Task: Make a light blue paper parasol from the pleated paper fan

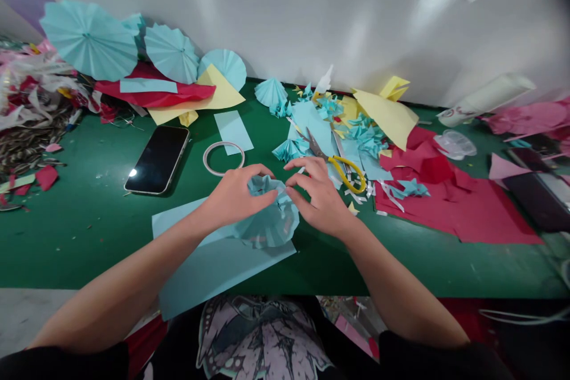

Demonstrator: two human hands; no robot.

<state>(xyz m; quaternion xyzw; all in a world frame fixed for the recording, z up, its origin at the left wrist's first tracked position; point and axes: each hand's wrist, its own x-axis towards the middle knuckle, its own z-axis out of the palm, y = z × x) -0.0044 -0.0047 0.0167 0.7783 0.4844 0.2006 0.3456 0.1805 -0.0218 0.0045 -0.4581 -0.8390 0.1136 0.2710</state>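
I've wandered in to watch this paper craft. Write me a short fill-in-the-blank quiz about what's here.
1. The left hand and right hand are at a pleated light-blue piece made of ____.
2. The handles of the scissors are ____.
3. Just left of the tape roll lies a black ____.
4. The tabletop is ____.

Missing words: paper; yellow; phone; green.

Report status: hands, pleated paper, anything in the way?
Left hand holding pleated blue paper, right hand at its edge. Flat blue sheet underneath. Scissors close beyond right hand.
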